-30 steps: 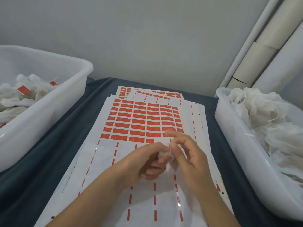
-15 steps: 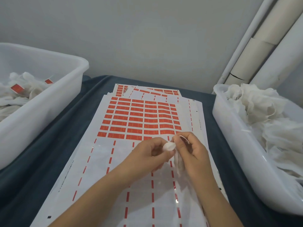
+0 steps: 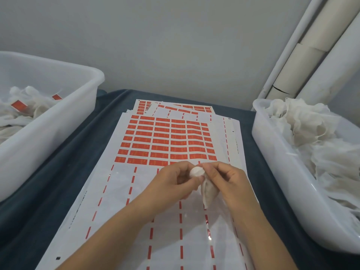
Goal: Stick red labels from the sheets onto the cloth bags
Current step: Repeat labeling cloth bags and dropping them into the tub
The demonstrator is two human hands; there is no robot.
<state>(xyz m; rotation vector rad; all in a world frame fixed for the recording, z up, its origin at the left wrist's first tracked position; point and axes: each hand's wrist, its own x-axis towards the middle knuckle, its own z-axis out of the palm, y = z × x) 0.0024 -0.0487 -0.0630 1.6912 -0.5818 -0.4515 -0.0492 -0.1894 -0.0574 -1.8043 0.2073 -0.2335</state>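
Covering the bench (image 3: pixel 64 191) is a dark blue cloth, set against a plain grey wall with pale pipes in the right corner. Two white plastic tubs stand on it: the left tub (image 3: pixel 58 121) holds labelled cloth bags, two red labels showing; the right tub (image 3: pixel 276 172) holds a heap of unlabelled white gauze bags. Between them lies a stack of white label sheets (image 3: pixel 136 221), the top one keeping nine rows of red labels (image 3: pixel 167 141); their print is unreadable. Above the sheet, the left hand (image 3: pixel 175 182) and right hand (image 3: pixel 228 182) both pinch one small white cloth bag (image 3: pixel 206 190), each grip closed on it.
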